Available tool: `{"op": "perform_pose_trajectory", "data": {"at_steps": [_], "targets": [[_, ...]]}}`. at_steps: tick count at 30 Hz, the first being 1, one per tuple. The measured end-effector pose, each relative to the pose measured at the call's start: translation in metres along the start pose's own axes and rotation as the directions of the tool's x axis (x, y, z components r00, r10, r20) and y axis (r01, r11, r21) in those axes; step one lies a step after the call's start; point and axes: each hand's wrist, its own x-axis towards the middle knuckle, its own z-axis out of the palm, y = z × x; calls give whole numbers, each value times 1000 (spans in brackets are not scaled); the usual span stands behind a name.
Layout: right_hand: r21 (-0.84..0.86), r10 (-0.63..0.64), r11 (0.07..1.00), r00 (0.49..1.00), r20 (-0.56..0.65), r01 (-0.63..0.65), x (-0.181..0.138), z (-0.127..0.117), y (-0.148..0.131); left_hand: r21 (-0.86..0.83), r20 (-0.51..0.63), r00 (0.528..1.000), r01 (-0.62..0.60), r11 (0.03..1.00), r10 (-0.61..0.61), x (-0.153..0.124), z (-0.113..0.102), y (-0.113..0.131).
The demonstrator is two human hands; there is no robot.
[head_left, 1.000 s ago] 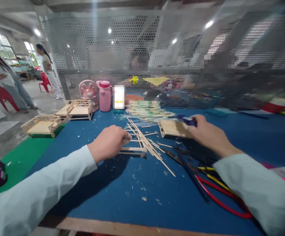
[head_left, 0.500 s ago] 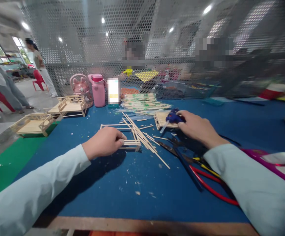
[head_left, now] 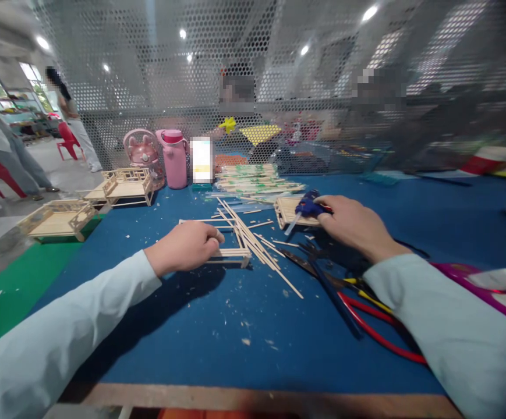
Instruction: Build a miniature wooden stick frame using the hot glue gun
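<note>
Grasping the blue glue gun (head_left: 307,205) in the right hand (head_left: 351,227), with fingers and thumb closed on its right end and most of its body jutting left, clear of the grip. Pointing a translucent glue stick (head_left: 293,224) down and left from the gun. Overlapping a slatted wooden piece (head_left: 284,210) in this view, but cannot tell whether touching it.

Reaching over a stick frame (head_left: 237,253) with the left hand (head_left: 187,245), fingers curled and tips at the near side. Cannot tell whether pinching a rail there or only resting on it. Showing 1 near corner of the frame just right of the fingertips and the far rails beyond the knuckles, with the rest hidden below the hand.

Between the 2 hands, scattered over and beside the frame's right end, loose thin sticks (head_left: 257,243). Nearer the right sleeve, on the blue tabletop (head_left: 218,349), red tool handles (head_left: 366,333). Farther off, in front of a perforated screen (head_left: 156,87), a pink flask (head_left: 174,166) and a heap of wrapped sticks (head_left: 248,177); to the left, small bed-like models (head_left: 60,221)
</note>
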Motion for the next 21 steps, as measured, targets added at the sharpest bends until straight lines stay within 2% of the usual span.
{"op": "perform_pose_trajectory", "data": {"at_steps": [3, 4, 6, 8, 9, 10, 11, 12, 13, 14, 15, 18, 21], "targets": [[25, 26, 999, 995, -96, -24, -3, -11, 1, -79, -240, 970, 10, 997, -29, -5, -13, -10], [46, 49, 998, 987, -155, -43, -6, -17, -1, -117, -346, 936, 21, 993, -61, -6, -17, -17], [112, 74, 993, 960, -271, -45, -14, -29, -9, -215, -542, 825, 47, 975, -160, -10, -20, -36], [173, -37, 980, 943, -332, 99, -27, -38, -28, -346, -644, 714, 48, 937, -274, -12, -14, -60], [190, -179, 947, 918, -354, 258, -36, -40, -40, -427, -629, 697, 59, 902, -343, -12, -9, -72], [192, -346, 876, 853, -390, 443, -45, -40, -55, -525, -579, 698, 78, 848, -423, -11, -2, -83], [163, -509, 772, 751, -421, 614, -54, -38, -71, -604, -517, 705, 102, 790, -486, -10, 6, -91], [120, -625, 672, 646, -437, 731, -63, -34, -87, -621, -496, 713, 108, 777, -496, -9, 13, -97], [85, -701, 598, 571, -428, 797, -72, -29, -104, -632, -477, 727, 106, 767, -494, -7, 20, -100], [64, -738, 557, 529, -419, 828, -79, -23, -119, -630, -466, 751, 88, 771, -467, -6, 26, -101], [39, -763, 539, 508, -400, 841, -84, -16, -132, -611, -468, 780, 54, 789, -415, -5, 30, -100], [-3, -774, 563, 527, -351, 826, -93, 3, -158, -544, -461, 857, -66, 837, -232, -4, 33, -91], [15, -758, 581, 548, -352, 814, -93, 9, -160, -531, -438, 878, -78, 844, -194, -8, 26, -89]]}}
